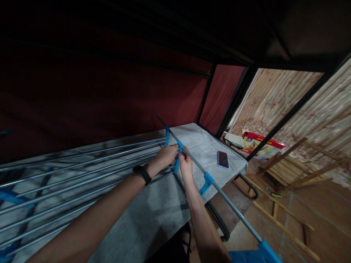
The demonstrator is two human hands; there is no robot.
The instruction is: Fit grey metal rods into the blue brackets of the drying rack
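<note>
A metal drying rack (82, 171) with several grey rods and blue plastic joints lies across a grey mattress (156, 204). My left hand (165, 156), with a black band on its wrist, and my right hand (185, 163) meet at one blue connector (178, 153) on the rack's end bar (219, 190). Both hands have their fingers closed on that connector. Another blue connector (206, 182) sits further down the same bar, beside my right forearm.
A phone (223, 159) lies face up near the mattress corner. Dark red panels and a black bed frame (236, 98) close in behind and above. On the floor to the right are a red box (260, 144), wooden slats (290, 160) and a black frame rail (246, 184).
</note>
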